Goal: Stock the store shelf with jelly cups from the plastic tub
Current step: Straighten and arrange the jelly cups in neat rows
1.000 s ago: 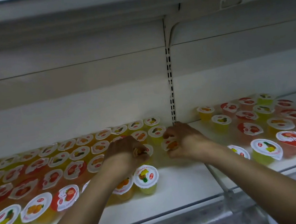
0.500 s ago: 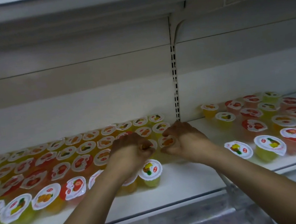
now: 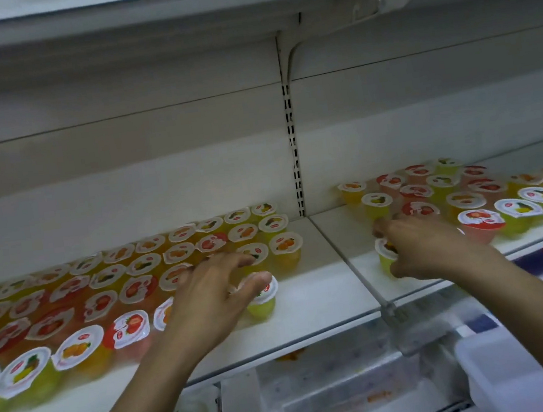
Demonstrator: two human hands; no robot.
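Several jelly cups with white fruit-print lids stand in rows on the white shelf (image 3: 314,304), in a left group (image 3: 68,301) and a right group (image 3: 476,199). My left hand (image 3: 205,294) spreads flat over the right end of the left group, fingers straight, its thumb lying on the lid of a green cup (image 3: 264,305). My right hand (image 3: 431,247) is on the right shelf section. Its fingers and thumb curl round a yellow-green jelly cup (image 3: 385,260) standing at the left edge of the right group. A corner of the white plastic tub (image 3: 513,378) shows at the bottom right.
A bare strip of shelf lies between the two cup groups, split by a divider rail (image 3: 358,270). A slotted upright (image 3: 293,154) runs up the back wall. Another shelf (image 3: 168,8) hangs overhead. Packaged goods (image 3: 323,403) fill the level below.
Both hands were close together with curled fingers at the middle of the shelf. Now my left hand has spread flat, and my right hand has moved right onto the other section with a cup.
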